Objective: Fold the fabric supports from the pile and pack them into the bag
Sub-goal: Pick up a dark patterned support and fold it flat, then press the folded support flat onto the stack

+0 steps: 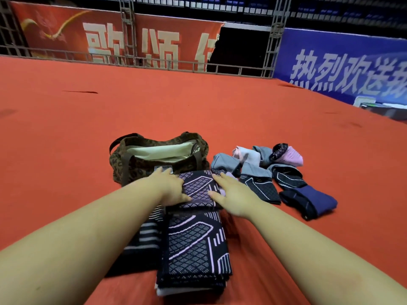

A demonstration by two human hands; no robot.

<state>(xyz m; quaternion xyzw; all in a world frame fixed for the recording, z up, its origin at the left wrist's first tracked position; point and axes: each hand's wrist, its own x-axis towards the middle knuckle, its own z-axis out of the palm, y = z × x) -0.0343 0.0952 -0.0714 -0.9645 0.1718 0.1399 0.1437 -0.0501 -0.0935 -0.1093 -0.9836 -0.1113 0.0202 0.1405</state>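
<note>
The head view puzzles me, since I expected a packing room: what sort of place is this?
Probably an indoor arena or event stage. The bag and supports sit on a wide red carpet, edged by metal truss with big banners, and rows of seats beyond.

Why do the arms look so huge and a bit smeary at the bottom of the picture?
Head view: the wide-angle lens stretches whatever is near the edges, so the forearms swell and the railing bows; the left hand, right hand and the patterned support are softly motion-blurred; lighting is dim and even, without glare.
</note>
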